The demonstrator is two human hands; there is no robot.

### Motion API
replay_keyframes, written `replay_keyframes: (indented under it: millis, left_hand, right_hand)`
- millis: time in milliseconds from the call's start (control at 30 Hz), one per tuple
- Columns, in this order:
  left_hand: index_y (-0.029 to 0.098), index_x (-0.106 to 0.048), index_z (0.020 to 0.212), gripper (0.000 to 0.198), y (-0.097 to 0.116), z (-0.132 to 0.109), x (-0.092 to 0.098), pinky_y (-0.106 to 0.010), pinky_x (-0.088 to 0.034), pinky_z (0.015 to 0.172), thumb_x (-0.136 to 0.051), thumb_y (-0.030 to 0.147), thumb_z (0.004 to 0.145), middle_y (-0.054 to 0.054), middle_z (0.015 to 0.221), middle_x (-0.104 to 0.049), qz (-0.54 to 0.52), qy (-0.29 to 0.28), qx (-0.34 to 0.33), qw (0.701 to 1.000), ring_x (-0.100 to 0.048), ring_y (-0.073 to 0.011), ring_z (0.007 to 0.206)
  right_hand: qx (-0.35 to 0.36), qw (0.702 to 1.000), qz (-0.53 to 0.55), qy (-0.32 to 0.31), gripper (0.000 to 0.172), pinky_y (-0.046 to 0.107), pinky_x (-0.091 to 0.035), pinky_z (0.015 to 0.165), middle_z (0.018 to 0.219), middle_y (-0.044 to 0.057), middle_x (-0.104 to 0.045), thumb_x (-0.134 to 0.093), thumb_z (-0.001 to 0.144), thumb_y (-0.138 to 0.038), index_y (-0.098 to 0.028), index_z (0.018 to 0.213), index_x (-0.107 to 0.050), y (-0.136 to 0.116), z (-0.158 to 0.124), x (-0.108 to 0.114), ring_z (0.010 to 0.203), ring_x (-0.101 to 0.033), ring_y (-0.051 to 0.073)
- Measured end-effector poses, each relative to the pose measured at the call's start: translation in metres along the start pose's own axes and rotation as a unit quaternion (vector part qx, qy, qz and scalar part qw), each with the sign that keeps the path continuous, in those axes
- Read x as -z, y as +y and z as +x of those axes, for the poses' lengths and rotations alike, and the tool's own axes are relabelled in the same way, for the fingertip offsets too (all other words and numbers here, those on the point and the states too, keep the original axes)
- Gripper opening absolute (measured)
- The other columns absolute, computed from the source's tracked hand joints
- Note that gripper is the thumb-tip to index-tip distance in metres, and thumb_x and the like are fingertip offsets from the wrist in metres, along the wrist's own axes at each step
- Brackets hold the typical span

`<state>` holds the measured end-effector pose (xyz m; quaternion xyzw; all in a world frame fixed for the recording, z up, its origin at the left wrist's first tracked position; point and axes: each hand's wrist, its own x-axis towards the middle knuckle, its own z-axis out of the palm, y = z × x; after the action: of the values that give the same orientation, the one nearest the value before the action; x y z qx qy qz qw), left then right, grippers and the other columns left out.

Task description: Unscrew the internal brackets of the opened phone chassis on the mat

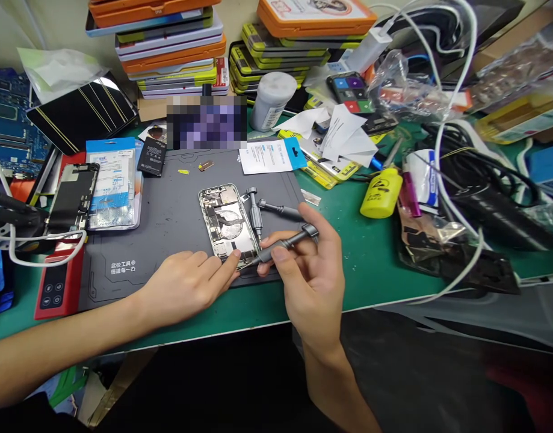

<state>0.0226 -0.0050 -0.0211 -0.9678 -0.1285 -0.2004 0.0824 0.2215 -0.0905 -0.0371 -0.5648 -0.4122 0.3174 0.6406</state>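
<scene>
An opened smartphone (231,225), its inner parts bare, lies on the dark grey work mat (163,234). My left hand (190,279) rests at the phone's lower end, fingers curled together and the forefinger pressing on its bottom edge. In my right hand (310,270) is a grey screwdriver (283,245), gripped between thumb and fingers, its tip slanting down to the phone's bottom edge near my left fingertips. A second screwdriver (255,213) lies along the phone's right side. Beyond it lies a third screwdriver (276,208), partly behind my right fingers.
A loose black battery (152,156), a phone screen (74,193) and a red device (59,282) lie to the left. At the back stand stacked cases (172,54) and a white tub (271,102). A yellow bottle (381,192) and tangled cables (472,180) occupy the right.
</scene>
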Motion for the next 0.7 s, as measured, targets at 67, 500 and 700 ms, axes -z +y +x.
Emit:
replay_keyframes:
  millis: [67,500,700]
  left_hand:
    - [0.005,-0.066,0.132,0.028,0.0,-0.0003,-0.0002,-0.034,-0.043,0.051,-0.056,0.025,0.116,0.004,0.069,-0.063,-0.001,0.001,0.0,1.0,-0.062,-0.015,0.058]
    - [0.005,-0.065,0.132,0.027,0.0016,-0.0004,-0.0002,-0.033,-0.042,0.051,-0.057,0.025,0.116,0.003,0.069,-0.064,-0.003,-0.003,0.003,1.0,-0.062,-0.0145,0.06]
    - [0.005,-0.066,0.132,0.027,0.0029,-0.0002,0.0001,-0.033,-0.043,0.051,-0.058,0.025,0.115,0.003,0.069,-0.065,-0.004,-0.006,0.008,1.0,-0.063,-0.0148,0.06]
  right_hand:
    - [0.001,1.0,-0.002,-0.001,0.053,0.028,-0.067,0.059,0.101,0.001,-0.077,-0.068,0.105,-0.031,-0.032,0.156,-0.05,0.0002,-0.0002,0.0004,0.062,-0.069,0.011]
    - [-0.008,1.0,0.007,0.009,0.055,0.026,-0.068,0.061,0.102,0.0,-0.078,-0.072,0.103,-0.031,-0.033,0.155,-0.054,0.002,-0.0012,0.0012,0.063,-0.069,0.01]
    - [-0.006,1.0,0.009,0.007,0.055,0.023,-0.067,0.064,0.102,-0.002,-0.078,-0.072,0.104,-0.028,-0.036,0.155,-0.055,0.0036,-0.0019,0.0028,0.064,-0.07,0.009]
